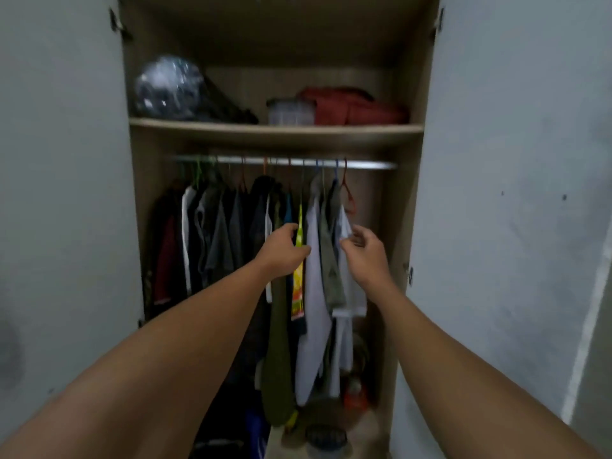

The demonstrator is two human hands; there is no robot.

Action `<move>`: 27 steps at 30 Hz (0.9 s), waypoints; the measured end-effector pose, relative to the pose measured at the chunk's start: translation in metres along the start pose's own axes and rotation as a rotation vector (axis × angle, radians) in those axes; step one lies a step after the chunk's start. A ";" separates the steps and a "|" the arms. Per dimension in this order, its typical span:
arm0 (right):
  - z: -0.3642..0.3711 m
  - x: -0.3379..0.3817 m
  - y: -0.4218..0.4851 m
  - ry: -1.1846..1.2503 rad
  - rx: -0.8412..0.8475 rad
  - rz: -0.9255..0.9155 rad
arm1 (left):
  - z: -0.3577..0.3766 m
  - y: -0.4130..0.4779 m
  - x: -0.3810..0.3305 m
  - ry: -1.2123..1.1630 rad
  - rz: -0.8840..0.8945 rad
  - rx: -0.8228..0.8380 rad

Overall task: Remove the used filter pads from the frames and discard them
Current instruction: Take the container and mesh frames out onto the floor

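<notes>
No filter pads or frames are in view. I face an open wardrobe with several clothes hung on a metal rail. My left hand reaches in and pushes against dark garments and a yellow printed garment, fingers curled at its edge. My right hand pinches the edge of a white garment between thumb and fingers. A light grey shirt and an olive one hang between my two hands. The picture is blurred.
Both wardrobe doors stand open at left and right. The upper shelf bears a shiny plastic-wrapped bundle, a clear lidded box and a red bag. Dim objects lie on the wardrobe floor.
</notes>
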State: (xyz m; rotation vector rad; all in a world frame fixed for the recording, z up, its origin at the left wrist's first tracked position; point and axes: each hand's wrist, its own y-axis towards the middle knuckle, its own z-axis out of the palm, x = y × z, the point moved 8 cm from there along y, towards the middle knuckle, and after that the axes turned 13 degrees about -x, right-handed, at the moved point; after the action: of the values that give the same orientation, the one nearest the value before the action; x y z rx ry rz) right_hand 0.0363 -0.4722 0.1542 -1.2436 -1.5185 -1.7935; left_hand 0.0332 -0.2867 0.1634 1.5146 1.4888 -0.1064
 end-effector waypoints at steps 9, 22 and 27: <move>0.027 0.160 0.108 0.001 -0.063 -0.322 | -0.129 0.122 -0.090 0.039 0.169 -0.216; 0.138 0.228 0.262 -0.263 -0.137 -0.603 | -0.180 0.318 -0.103 0.011 0.310 -0.345; 0.176 0.197 0.314 -0.355 -0.117 -0.494 | -0.150 0.371 -0.070 0.000 0.250 -0.291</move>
State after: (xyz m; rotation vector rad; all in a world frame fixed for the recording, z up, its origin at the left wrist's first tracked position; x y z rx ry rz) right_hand 0.2573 -0.3536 0.4788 -1.3865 -2.0916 -2.0662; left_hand 0.2335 -0.1563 0.4919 1.4465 1.2418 0.2480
